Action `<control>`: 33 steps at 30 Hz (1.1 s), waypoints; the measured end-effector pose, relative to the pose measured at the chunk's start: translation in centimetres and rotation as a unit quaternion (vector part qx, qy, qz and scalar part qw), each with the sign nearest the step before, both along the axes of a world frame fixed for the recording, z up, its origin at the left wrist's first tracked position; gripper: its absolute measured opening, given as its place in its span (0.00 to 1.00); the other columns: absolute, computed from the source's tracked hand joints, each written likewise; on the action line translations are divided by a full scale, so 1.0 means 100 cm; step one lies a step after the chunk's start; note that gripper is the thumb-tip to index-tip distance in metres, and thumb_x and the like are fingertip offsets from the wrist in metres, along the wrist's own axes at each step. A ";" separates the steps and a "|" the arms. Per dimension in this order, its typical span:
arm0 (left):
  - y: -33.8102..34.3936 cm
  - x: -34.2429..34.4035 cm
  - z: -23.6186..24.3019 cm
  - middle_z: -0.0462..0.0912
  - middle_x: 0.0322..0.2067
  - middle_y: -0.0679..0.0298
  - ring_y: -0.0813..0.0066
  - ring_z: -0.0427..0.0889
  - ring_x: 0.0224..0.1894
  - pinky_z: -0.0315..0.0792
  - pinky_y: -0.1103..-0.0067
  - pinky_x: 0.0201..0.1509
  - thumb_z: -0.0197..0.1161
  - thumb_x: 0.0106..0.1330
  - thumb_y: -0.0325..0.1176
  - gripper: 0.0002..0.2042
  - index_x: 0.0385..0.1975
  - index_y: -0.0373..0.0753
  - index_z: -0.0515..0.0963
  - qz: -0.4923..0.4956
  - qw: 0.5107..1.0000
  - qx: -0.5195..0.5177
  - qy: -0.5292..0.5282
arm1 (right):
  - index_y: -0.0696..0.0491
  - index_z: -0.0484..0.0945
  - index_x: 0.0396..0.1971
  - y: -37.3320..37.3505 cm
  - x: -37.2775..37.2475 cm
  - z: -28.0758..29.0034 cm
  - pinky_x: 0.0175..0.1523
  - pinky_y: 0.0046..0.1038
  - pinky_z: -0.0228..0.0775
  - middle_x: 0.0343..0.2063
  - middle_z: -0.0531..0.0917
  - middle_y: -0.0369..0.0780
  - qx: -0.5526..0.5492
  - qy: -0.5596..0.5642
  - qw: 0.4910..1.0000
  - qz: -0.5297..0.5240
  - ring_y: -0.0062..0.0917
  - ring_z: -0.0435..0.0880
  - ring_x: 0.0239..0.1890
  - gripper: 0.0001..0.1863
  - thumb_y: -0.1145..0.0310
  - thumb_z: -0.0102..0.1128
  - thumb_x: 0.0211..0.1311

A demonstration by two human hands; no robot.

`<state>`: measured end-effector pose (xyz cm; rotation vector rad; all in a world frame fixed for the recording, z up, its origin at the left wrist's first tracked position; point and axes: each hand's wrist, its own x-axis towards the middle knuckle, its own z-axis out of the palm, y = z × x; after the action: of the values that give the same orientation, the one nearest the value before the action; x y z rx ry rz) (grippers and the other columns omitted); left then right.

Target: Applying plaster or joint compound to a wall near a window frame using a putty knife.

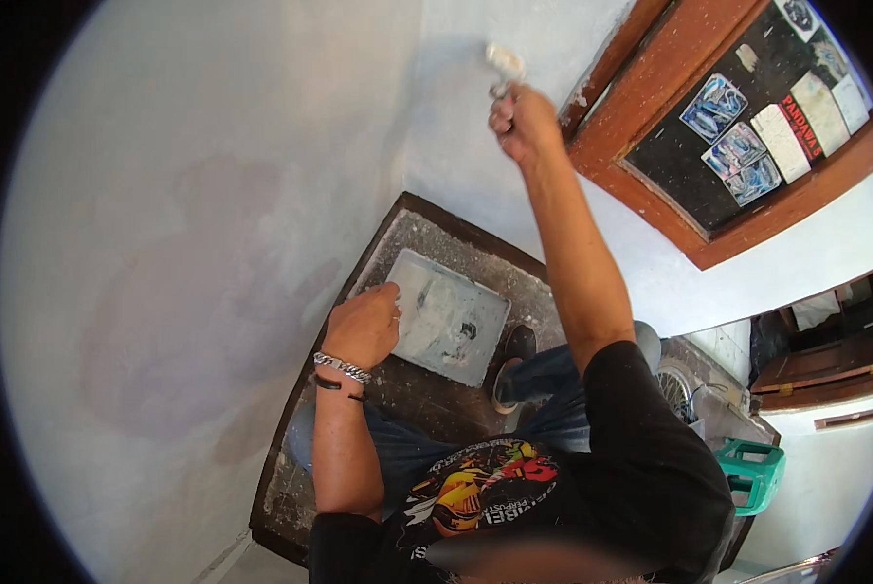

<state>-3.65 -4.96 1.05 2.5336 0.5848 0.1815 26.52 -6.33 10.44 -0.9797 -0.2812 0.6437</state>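
My right hand (528, 123) is raised at the far side, closed round the handle of a small paint roller (505, 62). The roller's pale, paint-covered head is at the light wall (456, 117) near a corner; whether it touches cannot be told. Lower down, my left hand (365, 321) is closed on the left rim of a grey paint tray (492, 302). Whitish paint is smeared over the tray's inside, with a dark patch toward its right. My left fingertips are partly hidden behind the hand.
Beneath the tray is a dark, paint-spotted platform (422, 389), with a shoe (520, 343) beside the tray. A brown wooden frame (641, 107) around a dark panel with stickers is at the upper right. A green plastic stool (753, 477) and a spoked wheel (674, 384) stand at right.
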 end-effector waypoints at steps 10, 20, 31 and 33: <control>0.000 0.013 -0.001 0.78 0.31 0.52 0.51 0.77 0.37 0.70 0.61 0.38 0.54 0.58 0.30 0.07 0.34 0.36 0.71 -0.001 1.000 -0.013 0.012 | 0.58 0.67 0.28 0.035 0.050 -0.093 0.18 0.24 0.61 0.21 0.73 0.41 -0.315 -0.504 0.745 -0.303 0.23 0.70 0.14 0.10 0.66 0.44 0.62; 0.004 -0.007 -0.007 0.79 0.31 0.52 0.50 0.77 0.38 0.69 0.61 0.38 0.54 0.58 0.33 0.08 0.34 0.37 0.71 0.013 0.999 -0.013 0.027 | 0.63 0.69 0.29 0.035 -0.003 -0.054 0.32 0.38 0.70 0.25 0.77 0.54 -0.246 -0.450 0.845 -0.151 0.43 0.78 0.23 0.14 0.65 0.45 0.60; 0.002 0.022 -0.011 0.79 0.30 0.49 0.48 0.77 0.36 0.69 0.59 0.39 0.53 0.58 0.32 0.07 0.31 0.36 0.72 -0.007 1.000 -0.017 0.014 | 0.50 0.70 0.19 -0.063 0.091 -0.148 0.13 0.23 0.51 0.10 0.67 0.34 -0.143 -0.068 0.981 -0.110 0.19 0.63 0.09 0.09 0.67 0.50 0.59; 0.011 -0.026 -0.018 0.79 0.29 0.49 0.48 0.77 0.35 0.69 0.59 0.39 0.52 0.58 0.32 0.07 0.31 0.36 0.73 0.043 0.998 -0.009 0.045 | 0.51 0.69 0.18 -0.038 -0.006 -0.082 0.13 0.21 0.49 0.11 0.66 0.32 -0.141 -0.176 0.973 -0.047 0.17 0.62 0.10 0.09 0.70 0.52 0.57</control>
<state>-6.29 -3.81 -0.71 2.5115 0.7268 0.0937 25.95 -10.14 2.22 -1.3745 -0.4620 0.4254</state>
